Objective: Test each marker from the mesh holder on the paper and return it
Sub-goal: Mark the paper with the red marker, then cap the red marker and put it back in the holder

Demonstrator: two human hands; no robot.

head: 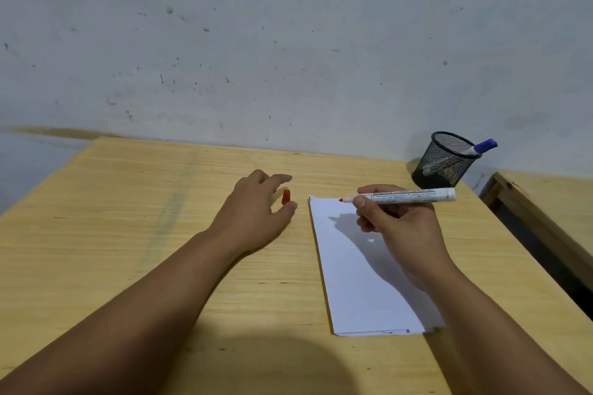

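Nearest the camera, two bare forearms reach out over a pale wooden worktop, with a white paper lying lengthwise under the right arm. The right hand has its grip clenched around a white-barrelled marker, uncapped, held almost level with its red tip just above the paper's far edge. To test it well, the barrel should tilt down so the tip meets the sheet squarely, inside the edge rather than on the wood, and a short light stroke ought to be enough. The left hand rests on the worktop with its grip released, fingers loosely spread around the small red cap, which stands between thumb and forefinger; keeping it there makes recapping quick. The paper may slide, so that hand could steady it. Farther back on the right, a black mesh holder holds a blue-capped marker. Behind stands a scuffed, speckled grey wall.
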